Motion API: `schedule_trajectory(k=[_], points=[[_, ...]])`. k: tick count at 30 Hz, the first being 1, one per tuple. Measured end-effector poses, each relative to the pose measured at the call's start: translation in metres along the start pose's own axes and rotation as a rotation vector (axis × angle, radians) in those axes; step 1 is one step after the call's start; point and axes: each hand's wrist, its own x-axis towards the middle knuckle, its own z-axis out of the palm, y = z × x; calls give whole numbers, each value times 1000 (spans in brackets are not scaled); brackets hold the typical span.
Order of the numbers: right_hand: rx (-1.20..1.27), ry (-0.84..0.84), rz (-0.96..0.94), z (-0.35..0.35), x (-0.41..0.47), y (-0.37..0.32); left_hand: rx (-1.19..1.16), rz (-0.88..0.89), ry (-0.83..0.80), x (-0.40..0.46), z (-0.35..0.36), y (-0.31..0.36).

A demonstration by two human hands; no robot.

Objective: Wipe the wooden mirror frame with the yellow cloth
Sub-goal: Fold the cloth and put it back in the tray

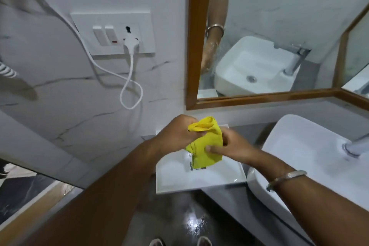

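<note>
The yellow cloth (205, 146) is bunched between both hands, just below the mirror's lower left corner. My left hand (175, 132) grips its upper folded end. My right hand (231, 146), with a metal bangle on the wrist, pinches its lower part with the thumb on top. The wooden mirror frame (199, 36) runs up the wall above the hands, and its bottom rail (265, 97) stretches to the right. The cloth is apart from the frame.
A white tray (199, 177) lies on the grey counter under the hands. A white basin (311, 158) with a chrome tap (355, 146) sits at the right. A switch plate (113, 32) with a plugged-in white cable (130, 78) is on the left wall.
</note>
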Motion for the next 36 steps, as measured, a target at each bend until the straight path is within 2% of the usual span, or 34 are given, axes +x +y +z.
schedule_trajectory(k=[2, 6, 8, 12, 15, 18, 20, 22, 24, 26, 29, 34, 36], points=[[-82, -84, 59, 16, -3, 23, -14, -9, -46, -5, -8, -15], [-360, -71, 109, 31, 15, 47, 255, -8, -115, -11, -24, -48], [-426, -42, 86, 35, 26, 44, 237, -23, -103, -6, -26, -58], [-271, 164, -112, 41, 47, 17, 212, -26, -148, 7, -22, -54], [-453, 196, -319, 31, 63, -2, 294, -2, -96, 16, -33, -47], [-639, 235, -410, 21, 69, -6, 401, 82, 40, 23, -42, -45], [-671, 173, -379, 25, 61, 9, 476, 98, 23, 19, -31, -52], [-668, 21, -263, 38, 46, 37, 498, 70, -116, 5, -2, -71], [-639, -125, -134, 59, 26, 70, 480, -43, -270, -13, 35, -96], [-535, -195, -46, 76, 8, 95, 413, -164, -327, -29, 67, -121], [-386, -168, 93, 81, 11, 118, 237, -287, -260, -28, 94, -146], [-298, 250, 298, 75, 51, 123, 138, -353, 83, 9, 93, -158], [-427, 309, 277, 79, 60, 121, 220, -349, 224, 15, 95, -159]])
